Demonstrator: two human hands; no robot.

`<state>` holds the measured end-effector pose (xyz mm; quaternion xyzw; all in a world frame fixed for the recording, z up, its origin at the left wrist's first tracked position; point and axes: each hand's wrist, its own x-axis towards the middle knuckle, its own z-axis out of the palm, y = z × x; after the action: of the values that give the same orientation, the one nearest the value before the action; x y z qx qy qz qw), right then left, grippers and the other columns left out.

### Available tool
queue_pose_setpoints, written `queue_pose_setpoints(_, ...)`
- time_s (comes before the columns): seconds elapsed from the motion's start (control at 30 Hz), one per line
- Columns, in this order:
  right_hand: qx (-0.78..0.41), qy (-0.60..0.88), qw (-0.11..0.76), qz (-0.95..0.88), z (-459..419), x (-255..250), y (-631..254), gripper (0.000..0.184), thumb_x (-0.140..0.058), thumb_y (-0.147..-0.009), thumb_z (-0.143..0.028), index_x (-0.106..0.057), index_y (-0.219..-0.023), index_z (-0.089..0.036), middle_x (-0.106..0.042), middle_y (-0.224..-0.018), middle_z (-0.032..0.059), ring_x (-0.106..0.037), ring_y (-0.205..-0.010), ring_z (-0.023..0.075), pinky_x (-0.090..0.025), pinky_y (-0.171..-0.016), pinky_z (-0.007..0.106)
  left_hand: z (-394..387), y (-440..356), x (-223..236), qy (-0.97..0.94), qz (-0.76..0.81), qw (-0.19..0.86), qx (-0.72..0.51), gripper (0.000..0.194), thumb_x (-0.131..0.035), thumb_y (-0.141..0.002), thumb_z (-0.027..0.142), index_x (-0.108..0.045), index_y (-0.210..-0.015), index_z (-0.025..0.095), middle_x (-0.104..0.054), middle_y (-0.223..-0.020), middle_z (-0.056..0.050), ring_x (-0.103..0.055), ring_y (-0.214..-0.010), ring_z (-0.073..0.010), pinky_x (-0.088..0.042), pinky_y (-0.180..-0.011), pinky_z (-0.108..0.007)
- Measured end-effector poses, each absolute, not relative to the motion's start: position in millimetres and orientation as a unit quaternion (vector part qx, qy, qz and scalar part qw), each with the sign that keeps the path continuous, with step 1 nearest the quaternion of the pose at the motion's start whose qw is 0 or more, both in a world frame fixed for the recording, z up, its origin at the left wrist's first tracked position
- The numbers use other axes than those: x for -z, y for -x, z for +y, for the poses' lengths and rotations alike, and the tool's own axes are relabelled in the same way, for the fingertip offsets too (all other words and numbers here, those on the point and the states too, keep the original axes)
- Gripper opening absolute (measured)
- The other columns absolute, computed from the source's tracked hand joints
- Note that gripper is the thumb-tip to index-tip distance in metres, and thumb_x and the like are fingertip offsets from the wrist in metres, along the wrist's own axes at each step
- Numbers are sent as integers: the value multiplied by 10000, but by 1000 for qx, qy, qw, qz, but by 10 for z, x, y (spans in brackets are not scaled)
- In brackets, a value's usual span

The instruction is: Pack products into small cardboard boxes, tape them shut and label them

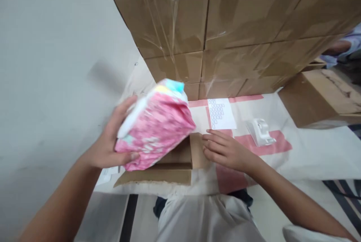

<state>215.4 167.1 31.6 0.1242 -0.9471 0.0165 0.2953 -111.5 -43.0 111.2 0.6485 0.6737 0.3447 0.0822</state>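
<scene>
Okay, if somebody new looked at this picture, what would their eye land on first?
Probably the bright pink, plastic-looking package in the left hand, left of centre, partly hiding an open brown cardboard box. Next, likely the big stack of taped brown cardboard boxes, which spans the top of the view from left of centre to the right edge.

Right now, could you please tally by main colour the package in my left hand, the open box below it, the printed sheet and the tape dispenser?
Mostly pink: 1, the package in your left hand
Brown: 1, the open box
White: 2, the printed sheet and the tape dispenser
Total: 4
</scene>
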Motion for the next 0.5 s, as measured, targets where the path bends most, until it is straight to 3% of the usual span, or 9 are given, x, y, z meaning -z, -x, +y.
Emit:
queue_pose_setpoints(0.1,-60,-57,330,-940,1627,-60,-2214,201,-602,-956,-68,-655,-1119,-172,-728,-1114,89,-626,-1191,239,-548,-1039,487,-299,884,-1036,-705,644,156,-252,1009,-738,-766,475,-199,-1599,294,-367,-1611,-137,-506,-1371,-402,-525,-1061,-542)
queue_pose_setpoints(0.3,-157,59,373,-913,1380,516,-2148,390,-577,-932,-50,-639,-1257,-258,-652,-1226,113,-596,-1225,239,-567,-949,434,-434,826,-909,-741,648,161,-67,897,-682,-716,245,-324,-1536,301,-529,-1479,-91,-575,-1282,-331,-513,-1043,-432)
queue_pose_setpoints(0.5,-225,71,369,-899,1197,939,-2028,542,-536,-875,-4,-533,-1356,-252,-475,-1432,170,-552,-1304,251,-583,-952,457,-476,870,-759,-724,658,202,35,868,-643,-752,195,-321,-1543,353,-512,-1501,-62,-536,-1328,-316,-501,-998,-383)
